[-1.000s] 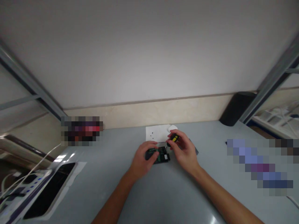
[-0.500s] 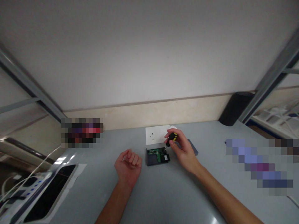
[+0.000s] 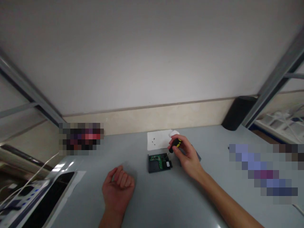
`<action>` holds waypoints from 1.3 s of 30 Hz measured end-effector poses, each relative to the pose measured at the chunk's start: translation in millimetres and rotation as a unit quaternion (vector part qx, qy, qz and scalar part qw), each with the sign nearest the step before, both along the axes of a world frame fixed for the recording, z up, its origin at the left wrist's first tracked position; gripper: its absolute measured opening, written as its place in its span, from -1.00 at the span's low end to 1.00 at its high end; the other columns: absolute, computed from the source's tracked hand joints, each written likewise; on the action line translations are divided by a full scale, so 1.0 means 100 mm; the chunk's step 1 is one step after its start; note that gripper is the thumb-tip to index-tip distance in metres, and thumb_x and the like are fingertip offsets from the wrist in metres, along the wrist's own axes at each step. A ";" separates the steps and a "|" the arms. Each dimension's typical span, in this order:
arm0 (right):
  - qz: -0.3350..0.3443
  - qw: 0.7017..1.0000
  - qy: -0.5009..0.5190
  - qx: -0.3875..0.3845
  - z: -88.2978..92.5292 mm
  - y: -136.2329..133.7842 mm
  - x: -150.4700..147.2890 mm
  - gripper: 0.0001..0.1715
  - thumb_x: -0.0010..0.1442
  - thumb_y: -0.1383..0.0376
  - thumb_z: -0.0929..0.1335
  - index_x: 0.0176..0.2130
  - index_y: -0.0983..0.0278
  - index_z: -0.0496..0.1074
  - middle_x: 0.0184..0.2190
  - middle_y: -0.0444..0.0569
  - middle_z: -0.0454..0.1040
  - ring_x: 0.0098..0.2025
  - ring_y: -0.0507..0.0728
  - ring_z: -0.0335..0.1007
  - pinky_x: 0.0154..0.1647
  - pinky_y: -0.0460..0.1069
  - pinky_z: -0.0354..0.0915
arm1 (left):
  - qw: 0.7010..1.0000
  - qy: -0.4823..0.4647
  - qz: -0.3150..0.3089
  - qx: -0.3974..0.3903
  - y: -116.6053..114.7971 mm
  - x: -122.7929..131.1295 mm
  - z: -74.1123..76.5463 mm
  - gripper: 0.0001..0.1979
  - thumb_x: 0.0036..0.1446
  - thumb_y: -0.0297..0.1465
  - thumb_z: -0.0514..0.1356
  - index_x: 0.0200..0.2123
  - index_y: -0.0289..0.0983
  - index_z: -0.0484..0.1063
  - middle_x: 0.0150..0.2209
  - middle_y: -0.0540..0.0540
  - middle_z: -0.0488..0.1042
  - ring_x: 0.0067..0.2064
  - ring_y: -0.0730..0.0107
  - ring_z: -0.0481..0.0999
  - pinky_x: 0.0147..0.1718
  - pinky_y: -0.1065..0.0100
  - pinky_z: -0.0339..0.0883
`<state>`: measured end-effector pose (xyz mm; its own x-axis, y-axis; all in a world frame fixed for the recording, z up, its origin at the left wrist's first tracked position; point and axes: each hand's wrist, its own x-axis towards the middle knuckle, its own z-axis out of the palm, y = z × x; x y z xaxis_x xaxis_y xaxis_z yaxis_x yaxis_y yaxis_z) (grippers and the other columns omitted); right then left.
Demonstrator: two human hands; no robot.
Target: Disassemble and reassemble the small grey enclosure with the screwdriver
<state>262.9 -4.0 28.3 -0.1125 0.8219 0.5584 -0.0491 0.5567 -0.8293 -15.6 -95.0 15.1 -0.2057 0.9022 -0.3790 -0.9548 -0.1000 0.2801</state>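
Note:
A small black and yellow screwdriver [image 3: 176,145] is pinched in my right hand [image 3: 190,160], its shaft slanting down to the upper right part of an opened dark case [image 3: 155,167]. Inside that case lies a green circuit board [image 3: 160,162], beside a black part with a white label. My left hand [image 3: 118,190] rests palm up at the left, apart from the case, its fingers curled in with nothing visible in them. Behind the case is a white sheet of paper [image 3: 160,136] bearing several tiny dark pieces [image 3: 153,142]. A flat grey piece [image 3: 197,154] is partly hidden by my right hand.
A black cylinder [image 3: 238,114] leans at the back right by the metal frame. At the left lie a dark-screened device [image 3: 51,199] and a white power strip [image 3: 29,193] with cables. Blurred-out items sit at the back left and on the right.
My left hand has moved left and toward me, away from the case. The screwdriver stays at the case's upper right, tilted a little more. The whole view has shifted slightly.

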 end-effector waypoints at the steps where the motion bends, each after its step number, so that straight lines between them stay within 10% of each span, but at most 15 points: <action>1: -0.002 1.000 0.003 -0.001 0.00 0.00 0.00 -0.70 0.49 0.23 0.40 0.18 0.04 0.47 -0.09 -0.05 0.56 -0.12 0.14 0.58 -0.01 0.08 0.48 | 1.000 0.001 0.000 0.006 0.04 -0.03 0.02 -0.57 0.41 -0.42 0.11 -0.54 -0.20 0.06 -0.63 0.16 -0.14 -0.63 0.50 -0.18 -0.63 0.31 -0.15; 14: -0.009 1.000 -0.021 0.001 -0.01 -0.02 -0.01 -0.69 0.49 0.20 0.42 0.19 0.00 0.48 -0.08 -0.06 0.55 -0.11 0.15 0.57 0.00 0.11 0.46 | 0.955 0.256 -0.112 0.097 0.88 0.11 0.02 -0.58 0.16 -0.28 0.24 -0.62 -0.21 0.11 -0.64 0.13 -0.07 -0.62 0.50 -0.10 -0.58 0.32 -0.11; 17: -0.036 0.998 -0.033 0.029 0.02 -0.01 -0.01 -0.72 0.44 0.19 0.46 0.13 0.02 0.53 0.00 -0.02 0.52 -0.03 0.18 0.54 0.02 0.12 0.46 | 0.871 0.464 -0.063 0.150 0.86 0.30 -0.07 -0.65 0.15 -0.23 0.30 -0.56 -0.23 0.29 -0.57 0.07 0.16 -0.54 0.46 0.09 -0.50 0.34 -0.01; 21: -0.083 0.994 -0.039 0.054 0.06 0.03 0.01 -0.83 0.38 0.24 0.51 -0.02 0.05 0.61 -0.06 -0.02 0.51 -0.03 0.18 0.49 -0.04 0.08 0.44 | 0.625 0.744 0.001 0.234 0.72 0.49 -0.06 -0.74 0.37 -0.30 0.19 -0.39 -0.23 0.48 -0.37 -0.07 0.45 -0.24 0.25 0.42 -0.20 0.24 0.26; 25: -0.035 0.999 -0.012 0.025 0.10 0.06 0.01 -0.70 0.45 0.27 0.42 0.14 0.02 0.56 -0.06 -0.04 0.56 -0.05 0.17 0.54 -0.02 0.09 0.46 | 0.481 0.829 0.004 0.285 0.63 0.57 0.00 -0.82 0.44 -0.38 0.09 -0.19 -0.21 0.48 -0.18 -0.14 0.55 -0.07 0.14 0.49 -0.02 0.10 0.32; 33: 0.067 0.994 -0.066 0.049 0.43 0.17 -0.12 -0.94 0.40 0.22 0.49 -0.18 0.14 0.61 -0.15 -0.04 0.51 -0.04 0.16 0.49 0.08 0.11 0.36 | 0.338 0.889 -0.050 0.304 0.63 0.68 -0.08 -0.58 0.31 -0.44 0.22 0.21 -0.21 0.38 0.23 -0.24 0.54 0.30 -0.01 0.47 0.32 -0.07 0.27; 39: 0.115 0.993 -0.024 -0.020 0.35 0.24 -0.11 -0.75 0.51 0.12 0.38 0.06 0.10 0.61 -0.12 -0.02 0.59 -0.08 0.18 0.52 0.03 0.12 0.38 | 0.342 0.886 -0.112 0.292 0.66 0.67 -0.07 -0.64 0.32 -0.37 0.28 0.16 -0.17 0.42 0.18 -0.18 0.61 0.24 0.01 0.55 0.31 -0.10 0.28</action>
<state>251.9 19.7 63.0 -0.3251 0.7932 0.5149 -0.1314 0.5013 -0.8552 51.9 -29.3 8.4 0.4535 0.7858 0.4206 0.6604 -0.6132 0.4334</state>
